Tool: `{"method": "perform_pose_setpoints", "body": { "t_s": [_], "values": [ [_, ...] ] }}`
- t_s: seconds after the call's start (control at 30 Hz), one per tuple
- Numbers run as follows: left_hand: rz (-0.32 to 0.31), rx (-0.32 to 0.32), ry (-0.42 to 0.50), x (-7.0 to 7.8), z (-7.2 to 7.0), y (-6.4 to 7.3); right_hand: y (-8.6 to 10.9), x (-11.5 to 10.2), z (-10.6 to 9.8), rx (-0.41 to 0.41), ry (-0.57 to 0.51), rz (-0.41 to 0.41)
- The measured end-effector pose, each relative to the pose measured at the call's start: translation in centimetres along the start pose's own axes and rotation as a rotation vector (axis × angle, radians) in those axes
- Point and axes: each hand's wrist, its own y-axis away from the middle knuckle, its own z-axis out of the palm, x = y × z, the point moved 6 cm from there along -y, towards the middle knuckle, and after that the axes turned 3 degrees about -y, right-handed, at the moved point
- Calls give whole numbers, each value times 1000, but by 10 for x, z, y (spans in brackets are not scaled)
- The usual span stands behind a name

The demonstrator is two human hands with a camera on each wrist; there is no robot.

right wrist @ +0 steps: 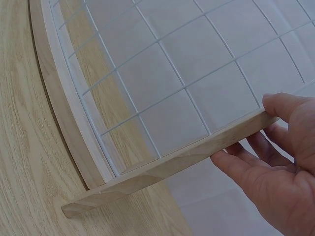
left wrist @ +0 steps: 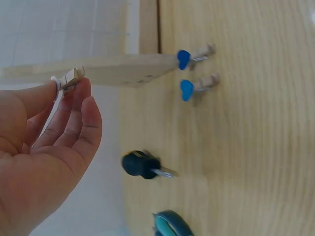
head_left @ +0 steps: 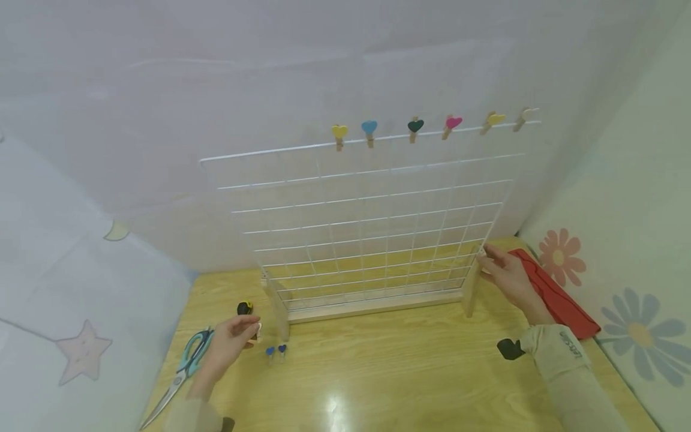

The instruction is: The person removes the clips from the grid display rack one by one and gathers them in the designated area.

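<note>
My left hand (head_left: 227, 345) pinches a small wooden clothespin (left wrist: 72, 78) with a white piece on it between thumb and fingertips. It is beside the left wooden post (head_left: 278, 309) of a stand. A white wire grid (head_left: 270, 152) rises from this stand. My right hand (head_left: 507, 277) grips the upper part of the right post (right wrist: 182, 156), thumb on one side and fingers on the other. Several heart clothespins, among them a yellow one (head_left: 339, 132) and a pink one (head_left: 453, 122), are clipped along the top wire. Two blue-heart clothespins (left wrist: 187, 90) lie by the left post.
Left of the stand lies a short black-and-yellow screwdriver (left wrist: 140, 164). Teal-handled scissors (head_left: 180, 379) are near the table's left edge. Something red and flat (head_left: 561, 300) lies at the right edge, and a black object (head_left: 510, 349) sits near the right sleeve. Walls stand close behind and beside the table.
</note>
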Motion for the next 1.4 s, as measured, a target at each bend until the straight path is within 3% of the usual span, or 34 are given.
{"method": "perform_pose_setpoints", "body": {
  "t_s": [0.4,0.73,1.2,1.4],
  "values": [
    [-105,56,-36,-51,-8,4,1,-2,1,9,19,2],
    [-124,71,-201,-81,-7,4,2,-4,1,-1,20,-18],
    [-61,63,-336,-95,13,0,3,-4,1,5,25,4],
    [-48,38,-367,-90,18,-2,2,-4,1,10,14,-4]
  ]
}}
